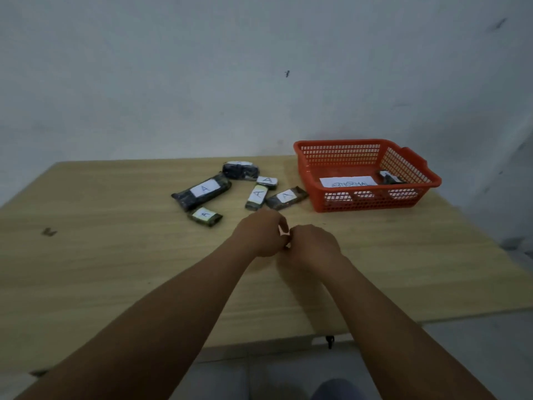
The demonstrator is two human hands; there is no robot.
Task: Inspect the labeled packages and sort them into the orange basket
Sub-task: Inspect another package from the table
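Note:
My left hand (261,236) and my right hand (313,246) meet above the middle of the table, fingers curled round a small package (284,232). Only a white sliver of it shows between them. Behind the hands lie several dark packages with white "A" labels: a long package (202,191), a bulky package (240,169), a small package by the front (205,216), a slim package (257,196), a tiny package (267,181) and a flat package (286,197). The orange basket (369,203) stands at the right rear and holds a paper sign (347,181) and one dark package (389,177).
The wooden table (115,255) runs to a white wall behind. Its front edge passes under my forearms and its right edge lies just past the basket. A small dark mark (49,232) sits on the left of the tabletop.

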